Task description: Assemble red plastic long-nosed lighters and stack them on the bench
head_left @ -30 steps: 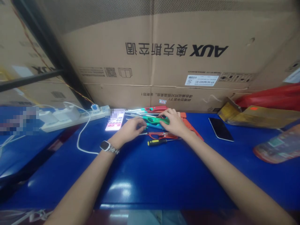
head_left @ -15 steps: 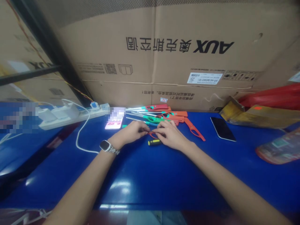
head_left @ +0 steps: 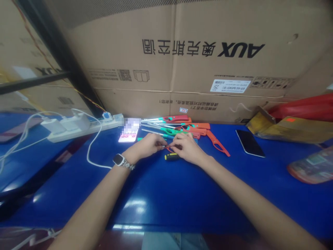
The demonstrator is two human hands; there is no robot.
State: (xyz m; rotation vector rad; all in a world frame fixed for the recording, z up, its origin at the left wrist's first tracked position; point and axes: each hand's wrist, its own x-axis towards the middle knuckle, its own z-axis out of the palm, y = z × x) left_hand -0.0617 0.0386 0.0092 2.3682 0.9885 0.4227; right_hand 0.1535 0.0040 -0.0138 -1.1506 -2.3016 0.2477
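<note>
Over the blue table, my left hand point(head_left: 150, 145), with a watch on its wrist, pinches one end of a small orange-red lighter part point(head_left: 169, 149) with a looped guard. My right hand point(head_left: 187, 147) is closed on the other end, fingertips almost meeting the left ones. Most of the part is hidden by the fingers. Just below lies a black and yellow screwdriver handle point(head_left: 172, 157), partly under the right hand. Behind the hands lies a pile of long-necked lighters, among them a red lighter point(head_left: 177, 118), a green lighter point(head_left: 174, 131) and an orange handle piece point(head_left: 218, 144).
A lit phone point(head_left: 129, 131) lies left of the lighters, near a white power strip point(head_left: 78, 128) with plugs and cables. To the right are a dark phone point(head_left: 250, 143), a clear jar point(head_left: 310, 166) and an opened carton point(head_left: 281, 128). A large cardboard box point(head_left: 192, 69) stands behind.
Both hands stay at nearly the same spot, still pinching the orange-red part, with a slight shift of the fingers. The whole view has shifted slightly.
</note>
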